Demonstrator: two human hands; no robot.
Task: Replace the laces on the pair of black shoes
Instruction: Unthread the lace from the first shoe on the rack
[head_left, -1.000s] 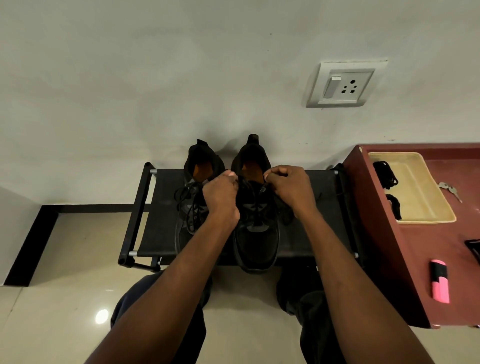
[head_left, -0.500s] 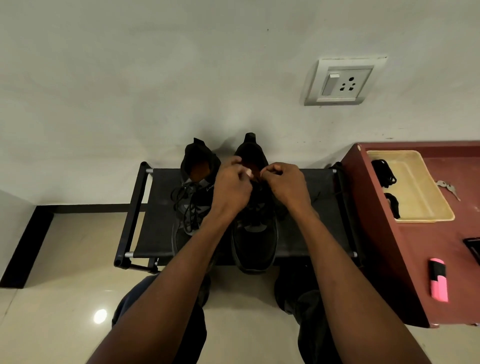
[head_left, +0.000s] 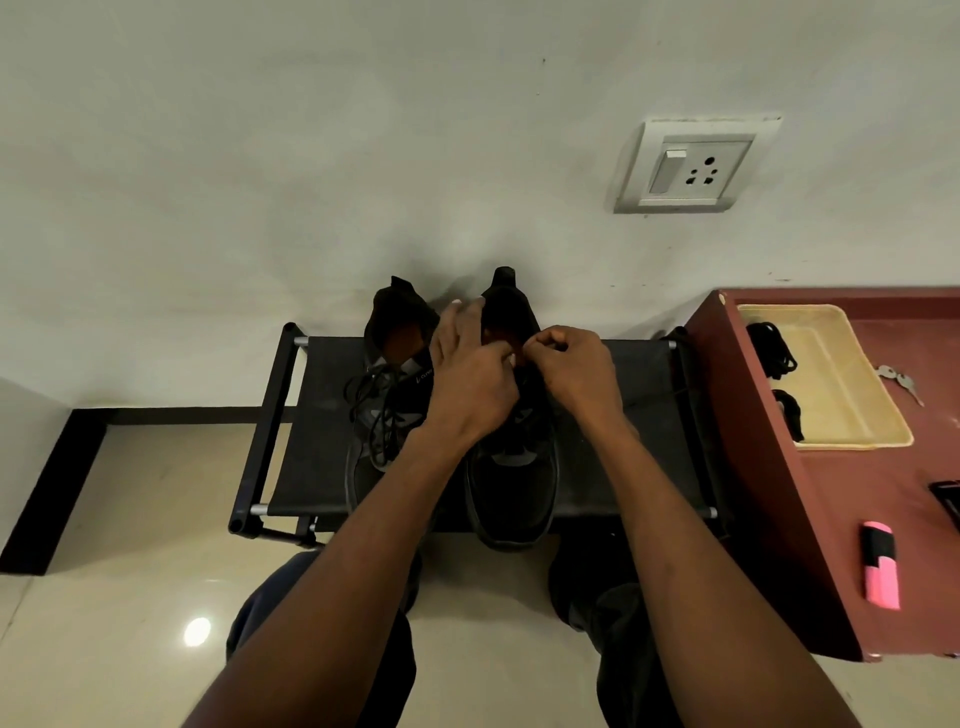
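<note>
Two black shoes stand side by side on a low black rack (head_left: 623, 415), toes toward me. The left shoe (head_left: 384, 415) has loose black laces spilling over its tongue. Both hands work at the top of the right shoe (head_left: 511, 483). My left hand (head_left: 470, 379) has its upper fingers stretched over the shoe's collar while thumb and lower fingers pinch at the lace. My right hand (head_left: 576, 371) is curled, pinching the lace near the top eyelets. The lace itself is mostly hidden between the fingers.
A dark red table (head_left: 883, 493) stands at the right with a beige tray (head_left: 852, 395) holding black lace bundles (head_left: 774, 351), keys (head_left: 898, 379) and a pink and black marker (head_left: 880, 571). A wall socket (head_left: 691, 166) sits above. My knees are below the rack on the tiled floor.
My hands have come closer together over the right shoe's top. The left hand's upper fingers have stretched out toward the shoe's collar.
</note>
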